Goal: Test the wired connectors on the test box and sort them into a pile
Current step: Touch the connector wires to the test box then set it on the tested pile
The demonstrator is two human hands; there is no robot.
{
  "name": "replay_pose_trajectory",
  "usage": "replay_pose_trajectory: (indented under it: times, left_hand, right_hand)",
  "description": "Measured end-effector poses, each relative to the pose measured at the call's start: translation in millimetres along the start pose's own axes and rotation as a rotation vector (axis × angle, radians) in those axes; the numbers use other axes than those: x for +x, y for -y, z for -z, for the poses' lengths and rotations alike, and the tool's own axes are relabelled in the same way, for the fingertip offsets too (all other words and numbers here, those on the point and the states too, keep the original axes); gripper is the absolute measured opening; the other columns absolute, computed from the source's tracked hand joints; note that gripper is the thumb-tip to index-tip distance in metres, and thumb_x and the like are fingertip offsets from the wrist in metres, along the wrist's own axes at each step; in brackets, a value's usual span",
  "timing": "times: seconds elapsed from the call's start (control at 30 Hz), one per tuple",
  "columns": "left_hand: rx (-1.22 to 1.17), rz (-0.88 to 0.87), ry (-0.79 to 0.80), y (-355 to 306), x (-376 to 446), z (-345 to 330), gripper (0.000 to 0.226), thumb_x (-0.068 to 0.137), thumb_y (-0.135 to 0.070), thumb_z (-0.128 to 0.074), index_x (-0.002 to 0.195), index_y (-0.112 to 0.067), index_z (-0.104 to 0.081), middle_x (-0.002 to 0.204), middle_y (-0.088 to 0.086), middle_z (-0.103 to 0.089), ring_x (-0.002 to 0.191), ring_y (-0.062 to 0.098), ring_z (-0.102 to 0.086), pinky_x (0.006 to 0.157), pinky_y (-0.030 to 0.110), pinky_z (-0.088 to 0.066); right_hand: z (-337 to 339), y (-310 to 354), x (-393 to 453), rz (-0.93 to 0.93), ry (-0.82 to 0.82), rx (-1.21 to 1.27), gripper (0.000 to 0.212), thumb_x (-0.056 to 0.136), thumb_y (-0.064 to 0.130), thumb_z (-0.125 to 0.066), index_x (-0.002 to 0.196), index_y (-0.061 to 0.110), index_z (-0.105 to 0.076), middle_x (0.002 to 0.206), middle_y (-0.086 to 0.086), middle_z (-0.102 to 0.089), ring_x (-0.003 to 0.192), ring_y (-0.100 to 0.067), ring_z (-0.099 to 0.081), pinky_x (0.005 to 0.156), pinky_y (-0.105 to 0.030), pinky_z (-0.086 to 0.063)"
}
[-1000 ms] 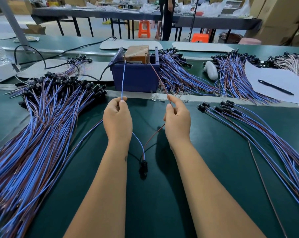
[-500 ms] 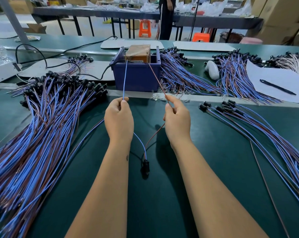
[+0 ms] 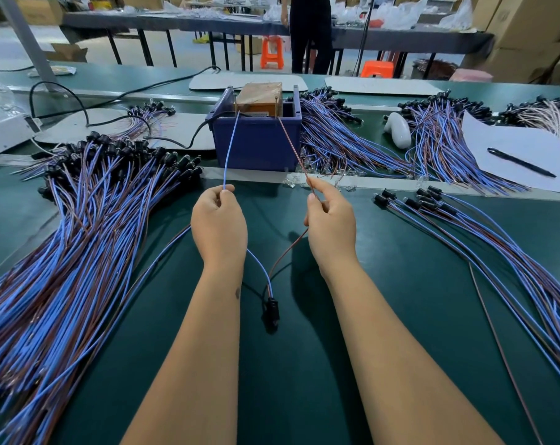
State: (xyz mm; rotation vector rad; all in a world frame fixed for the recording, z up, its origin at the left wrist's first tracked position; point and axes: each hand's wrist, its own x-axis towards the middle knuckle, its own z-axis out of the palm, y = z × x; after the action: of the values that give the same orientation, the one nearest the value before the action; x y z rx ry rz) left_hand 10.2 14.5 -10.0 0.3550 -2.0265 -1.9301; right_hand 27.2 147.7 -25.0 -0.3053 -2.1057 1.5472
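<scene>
Blue wire (image 3: 230, 149) pinched betw. thumb and fingers of left hand (image 3: 219, 226); brown wire (image 3: 293, 146) pinched likewise by right hand (image 3: 331, 224). Both wires are run up to the top of the blue test box (image 3: 258, 144), approx. centre, far side of green table (image 3: 400, 284). Black connector (image 3: 271, 308) joined to both wires, seen low betw. the forearms. Lg. pile of wired connectors (image 3: 79, 239) laid at left; smaller batch (image 3: 484, 239) at right. Pen (image 3: 521, 162) kept on paper sheet (image 3: 513, 146), far right.
</scene>
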Motion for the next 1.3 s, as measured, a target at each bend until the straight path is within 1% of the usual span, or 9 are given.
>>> replay_pose_trajectory:
  times: [0.13, 0.3, 0.47, 0.6, 0.77, 0.93, 1.03, 1.17, 1.3]
  left_hand:
    - [0.004, 0.021, -0.022, -0.6, 0.6, 1.4, 0.029, 0.094, -0.015, -0.04, 0.102, -0.02, -0.067, 0.054, -0.011, -0.042, 0.035, 0.004, -0.031, 0.043, 0.022, -0.028]
    - [0.002, 0.036, -0.036, -0.4, 1.2, 2.7, 0.03, 0.094, -0.015, -0.039, 0.104, -0.019, -0.067, 0.057, -0.01, -0.044, 0.036, 0.004, -0.031, 0.044, 0.023, -0.029]
    - [-0.005, 0.049, -0.044, 0.3, 2.8, 2.7, 0.03, 0.094, -0.015, -0.04, 0.104, -0.02, -0.068, 0.06, -0.009, -0.047, 0.035, 0.004, -0.031, 0.039, 0.018, -0.029]
    - [-0.017, 0.051, -0.048, 0.6, 3.4, 2.5, 0.031, 0.093, -0.013, -0.039, 0.103, -0.018, -0.068, 0.059, -0.008, -0.045, 0.034, 0.004, -0.03, 0.036, 0.015, -0.026]
    - [-0.023, 0.055, -0.058, -0.2, 3.0, 2.8, 0.028, 0.093, -0.013, -0.04, 0.097, -0.02, -0.067, 0.056, -0.009, -0.044, 0.033, 0.004, -0.03, 0.035, 0.015, -0.026]
    - [-0.032, 0.057, -0.071, -1.5, 3.1, 2.9, 0.028, 0.093, -0.011, -0.039, 0.09, -0.022, -0.065, 0.052, -0.01, -0.039, 0.031, 0.005, -0.029, 0.034, 0.015, -0.024]
    - [-0.048, 0.064, -0.069, -1.9, 2.9, 3.3, 0.028, 0.093, -0.011, -0.04, 0.088, -0.023, -0.064, 0.048, -0.012, -0.037, 0.031, 0.004, -0.028, 0.034, 0.015, -0.023]
    - [-0.067, 0.079, -0.078, -2.6, 3.3, 3.2, 0.03, 0.091, -0.011, -0.039, 0.084, -0.025, -0.064, 0.045, -0.015, -0.036, 0.034, 0.005, -0.028, 0.037, 0.018, -0.025]
    - [-0.088, 0.082, -0.074, -2.5, 3.7, 4.0, 0.03, 0.09, -0.011, -0.039, 0.083, -0.026, -0.064, 0.048, -0.013, -0.038, 0.037, 0.005, -0.029, 0.04, 0.021, -0.025]
  right_hand:
    - [-0.1, -0.8, 0.1, 0.0, -0.001, 0.0, 0.034, 0.099, 0.018, -0.044, 0.122, 0.038, -0.061, 0.07, 0.019, -0.051, 0.073, -0.01, -0.057, 0.069, -0.025, -0.043]
    - [0.2, 0.1, -1.2, -0.002, 0.011, 0.002, 0.035, 0.099, 0.019, -0.044, 0.124, 0.037, -0.06, 0.075, 0.02, -0.049, 0.084, -0.011, -0.059, 0.075, -0.026, -0.045]
    - [1.4, 0.4, -1.8, -0.01, 0.013, -0.006, 0.035, 0.099, 0.019, -0.043, 0.124, 0.038, -0.06, 0.07, 0.019, -0.051, 0.071, -0.008, -0.057, 0.068, -0.023, -0.043]
    - [1.4, 1.0, -1.9, -0.014, 0.015, -0.006, 0.035, 0.099, 0.019, -0.043, 0.123, 0.039, -0.06, 0.068, 0.019, -0.052, 0.067, -0.008, -0.056, 0.066, -0.023, -0.042]
    - [2.0, 1.5, -3.0, -0.019, 0.014, -0.003, 0.035, 0.099, 0.019, -0.044, 0.119, 0.043, -0.06, 0.056, 0.02, -0.051, 0.061, -0.009, -0.052, 0.061, -0.023, -0.045]
    - [1.5, 3.0, -3.5, -0.02, 0.01, -0.003, 0.035, 0.098, 0.02, -0.044, 0.112, 0.049, -0.059, 0.058, 0.014, -0.05, 0.061, -0.011, -0.052, 0.063, -0.03, -0.047]
    - [1.7, 2.7, -3.3, -0.028, 0.009, -0.005, 0.034, 0.098, 0.022, -0.044, 0.118, 0.045, -0.06, 0.061, 0.014, -0.051, 0.061, -0.011, -0.052, 0.065, -0.034, -0.048]
    - [1.9, 2.2, -3.0, -0.029, 0.013, -0.004, 0.034, 0.099, 0.021, -0.044, 0.12, 0.042, -0.06, 0.06, 0.012, -0.051, 0.057, -0.009, -0.048, 0.059, -0.028, -0.045]
    - [1.6, 2.7, -2.5, -0.024, 0.02, -0.008, 0.035, 0.099, 0.021, -0.044, 0.123, 0.041, -0.059, 0.067, 0.016, -0.053, 0.064, -0.008, -0.053, 0.064, -0.027, -0.044]
